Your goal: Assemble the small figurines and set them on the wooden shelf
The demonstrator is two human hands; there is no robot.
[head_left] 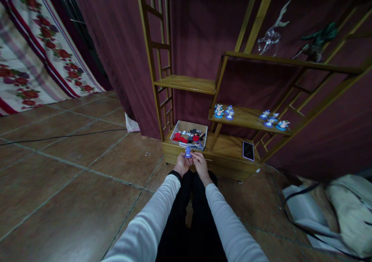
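A small purple figurine is held upright in front of the low wooden shelf. My left hand is closed round its lower part from the left. The fingers of my right hand are pinched together at the figurine's right side and seem to touch its base. Just beyond both hands, a shallow cardboard box holds several red, black and grey figurines, lying jumbled. More small blue and purple figurines stand in a group on the middle shelf, and another group stands at its right end.
A phone or tablet with a dark screen lies on the bottom shelf. A clear deer ornament and a dark green statue stand on the upper shelf. Bags rest on the floor at right. A black cable crosses the tiles.
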